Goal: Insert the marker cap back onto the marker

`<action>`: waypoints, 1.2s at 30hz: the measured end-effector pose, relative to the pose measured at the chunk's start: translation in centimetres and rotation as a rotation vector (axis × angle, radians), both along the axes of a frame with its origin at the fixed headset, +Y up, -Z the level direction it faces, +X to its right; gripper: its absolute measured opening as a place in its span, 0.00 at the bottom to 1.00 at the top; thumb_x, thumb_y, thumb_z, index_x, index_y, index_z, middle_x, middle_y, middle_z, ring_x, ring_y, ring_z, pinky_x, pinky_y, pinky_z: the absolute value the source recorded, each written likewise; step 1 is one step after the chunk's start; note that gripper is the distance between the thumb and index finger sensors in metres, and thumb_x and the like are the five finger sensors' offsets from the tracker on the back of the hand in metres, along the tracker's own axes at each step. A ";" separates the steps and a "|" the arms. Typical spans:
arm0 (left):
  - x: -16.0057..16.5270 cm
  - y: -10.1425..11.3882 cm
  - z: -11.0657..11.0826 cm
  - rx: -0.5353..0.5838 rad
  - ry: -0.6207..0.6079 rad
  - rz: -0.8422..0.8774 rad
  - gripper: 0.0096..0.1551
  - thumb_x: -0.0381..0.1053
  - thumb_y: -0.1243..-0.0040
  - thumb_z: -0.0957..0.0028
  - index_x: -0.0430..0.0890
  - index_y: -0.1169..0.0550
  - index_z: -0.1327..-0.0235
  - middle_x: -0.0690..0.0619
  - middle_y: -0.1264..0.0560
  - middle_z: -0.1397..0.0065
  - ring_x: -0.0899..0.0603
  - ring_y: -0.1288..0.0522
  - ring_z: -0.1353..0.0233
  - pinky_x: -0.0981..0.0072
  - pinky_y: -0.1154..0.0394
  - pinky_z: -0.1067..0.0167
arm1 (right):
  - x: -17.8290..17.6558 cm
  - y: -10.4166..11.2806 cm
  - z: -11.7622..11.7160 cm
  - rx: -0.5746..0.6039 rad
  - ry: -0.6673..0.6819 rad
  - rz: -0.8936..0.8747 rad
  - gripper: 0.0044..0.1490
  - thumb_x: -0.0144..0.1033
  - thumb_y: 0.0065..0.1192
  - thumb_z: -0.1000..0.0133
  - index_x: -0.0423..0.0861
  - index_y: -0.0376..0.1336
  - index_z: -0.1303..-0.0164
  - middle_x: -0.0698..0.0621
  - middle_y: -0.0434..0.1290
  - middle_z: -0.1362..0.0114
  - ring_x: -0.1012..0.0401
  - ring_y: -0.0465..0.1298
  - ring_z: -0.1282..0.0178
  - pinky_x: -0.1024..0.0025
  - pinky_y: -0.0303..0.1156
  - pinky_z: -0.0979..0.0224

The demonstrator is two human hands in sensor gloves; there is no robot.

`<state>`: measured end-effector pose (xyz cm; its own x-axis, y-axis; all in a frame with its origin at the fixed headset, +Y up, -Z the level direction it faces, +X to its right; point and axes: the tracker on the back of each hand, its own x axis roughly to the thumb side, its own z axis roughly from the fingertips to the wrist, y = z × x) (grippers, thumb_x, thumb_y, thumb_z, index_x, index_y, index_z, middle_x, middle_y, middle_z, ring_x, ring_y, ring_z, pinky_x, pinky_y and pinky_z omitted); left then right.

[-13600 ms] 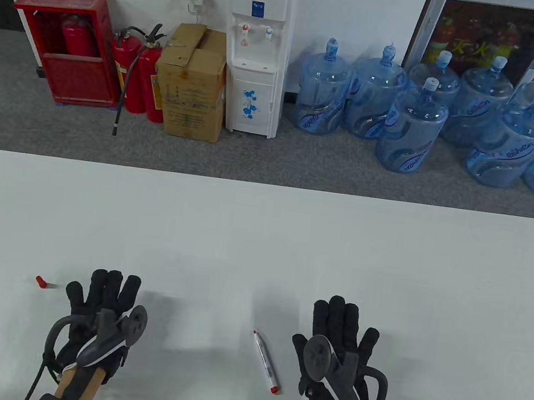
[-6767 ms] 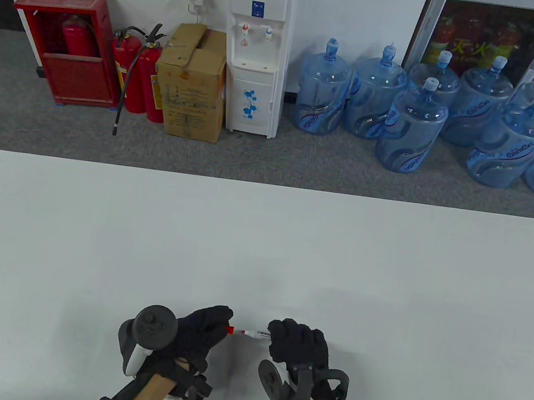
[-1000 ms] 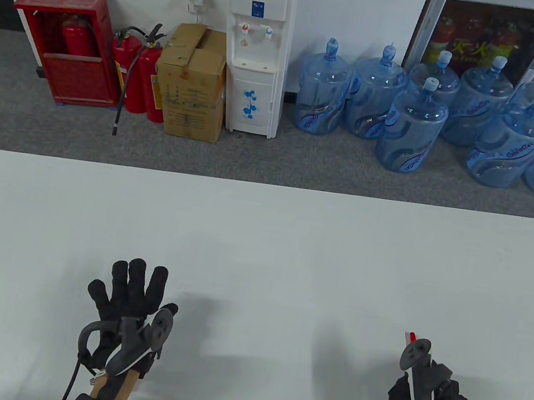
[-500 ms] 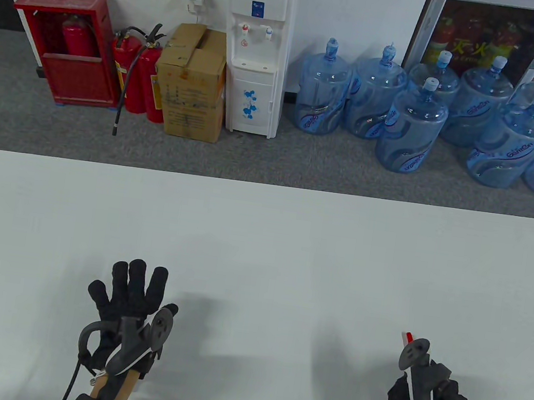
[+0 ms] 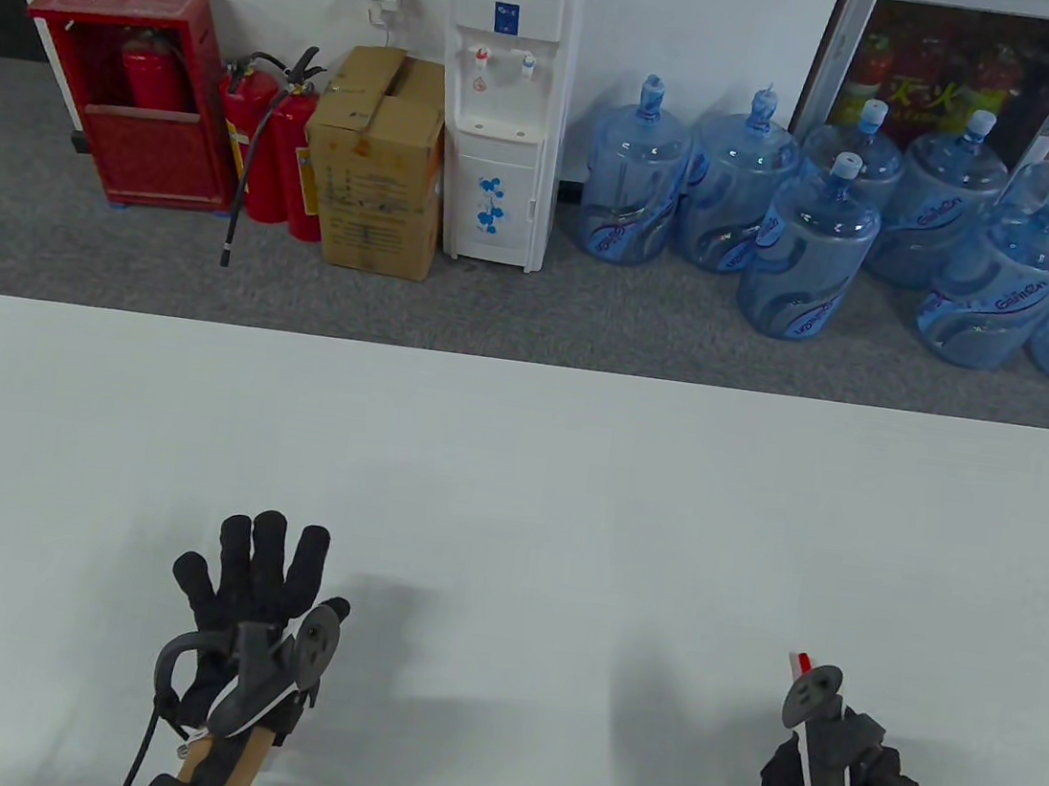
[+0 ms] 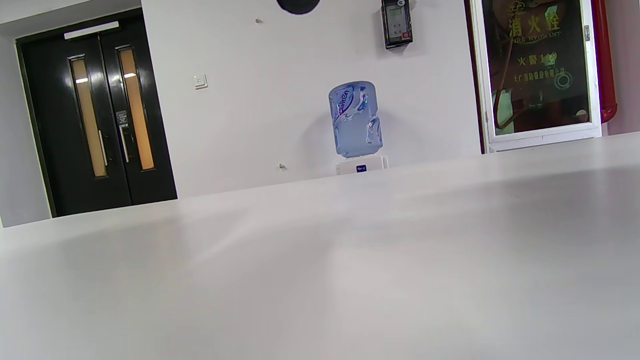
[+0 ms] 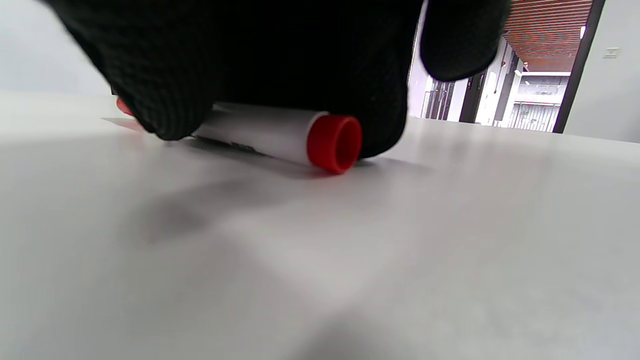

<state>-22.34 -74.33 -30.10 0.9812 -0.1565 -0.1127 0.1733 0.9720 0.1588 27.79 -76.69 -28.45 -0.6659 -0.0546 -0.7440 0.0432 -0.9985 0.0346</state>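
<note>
The marker (image 7: 270, 132) has a white barrel and a red end plug. It lies on the white table (image 5: 514, 469) under my right hand (image 7: 280, 65), whose gloved fingers curl over it and hold it. In the table view only its far end, with the red cap (image 5: 803, 661) on it, sticks out beyond the tracker on my right hand (image 5: 873, 748) at the right front. My left hand (image 5: 266, 562) lies flat on the table at the left front with fingers spread and holds nothing. The left wrist view shows only bare table.
Beyond the table's far edge on the floor stand a water dispenser (image 5: 504, 110), several blue water bottles (image 5: 803, 256), a cardboard box (image 5: 376, 161) and red fire extinguishers (image 5: 272, 147). Nothing else lies on the table.
Over the last second almost nothing moves. Earlier the cap lay apart at the left, the hands brought cap and marker together at centre, then my right hand carried the marker right.
</note>
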 end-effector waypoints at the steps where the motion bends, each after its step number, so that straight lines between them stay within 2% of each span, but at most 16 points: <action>1: 0.0 0.0 0.0 -0.001 0.001 0.001 0.46 0.73 0.69 0.52 0.62 0.56 0.18 0.44 0.55 0.08 0.31 0.61 0.12 0.22 0.63 0.31 | 0.0 0.0 0.0 0.000 0.000 0.000 0.34 0.54 0.68 0.53 0.55 0.71 0.37 0.56 0.79 0.35 0.57 0.81 0.42 0.43 0.68 0.26; 12: 0.0 -0.1 0.0 -0.005 0.000 0.002 0.46 0.73 0.69 0.52 0.62 0.56 0.18 0.44 0.55 0.08 0.31 0.60 0.12 0.22 0.63 0.31 | -0.1 0.0 -0.1 -0.002 0.001 0.004 0.35 0.56 0.67 0.53 0.55 0.71 0.36 0.56 0.78 0.35 0.57 0.81 0.42 0.42 0.67 0.26; 18: 0.0 -0.1 0.0 -0.002 -0.002 0.003 0.46 0.73 0.68 0.52 0.62 0.56 0.18 0.44 0.54 0.08 0.31 0.60 0.11 0.22 0.63 0.31 | -1.2 1.7 0.2 0.077 0.044 0.046 0.36 0.58 0.65 0.53 0.55 0.69 0.34 0.55 0.77 0.30 0.55 0.80 0.37 0.41 0.66 0.25; 22: 0.1 -0.1 -0.1 0.000 -0.007 0.005 0.46 0.73 0.68 0.52 0.62 0.56 0.18 0.44 0.54 0.08 0.31 0.59 0.11 0.22 0.63 0.31 | -3.0 3.4 0.7 0.141 0.105 0.088 0.37 0.59 0.63 0.53 0.56 0.69 0.34 0.55 0.76 0.28 0.55 0.80 0.34 0.41 0.65 0.24; 27: 0.3 0.1 0.0 0.005 -0.016 0.011 0.46 0.73 0.68 0.52 0.62 0.56 0.18 0.44 0.52 0.08 0.31 0.58 0.11 0.22 0.62 0.30 | -5.3 4.8 1.2 0.241 0.195 0.035 0.38 0.60 0.59 0.51 0.57 0.66 0.31 0.54 0.73 0.23 0.54 0.77 0.27 0.41 0.63 0.23; 34: 0.4 0.1 0.0 0.009 -0.022 0.025 0.46 0.73 0.68 0.52 0.62 0.56 0.18 0.45 0.52 0.08 0.31 0.57 0.11 0.22 0.61 0.30 | -10.6 5.3 1.2 0.314 0.411 -0.006 0.43 0.63 0.55 0.51 0.58 0.60 0.25 0.55 0.65 0.17 0.54 0.69 0.19 0.44 0.58 0.20; 36: 0.4 0.1 0.0 0.011 -0.024 0.026 0.46 0.73 0.68 0.52 0.62 0.56 0.18 0.45 0.51 0.08 0.31 0.57 0.11 0.22 0.61 0.30 | -12.0 5.0 1.3 0.330 0.442 -0.036 0.45 0.64 0.53 0.51 0.58 0.56 0.23 0.54 0.59 0.14 0.53 0.63 0.15 0.43 0.53 0.19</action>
<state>-21.95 -74.23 -30.06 0.9874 -0.1295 -0.0905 0.1436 0.9744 0.1733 15.79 -71.69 -27.18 -0.9158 0.1625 -0.3674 -0.0513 -0.9543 -0.2943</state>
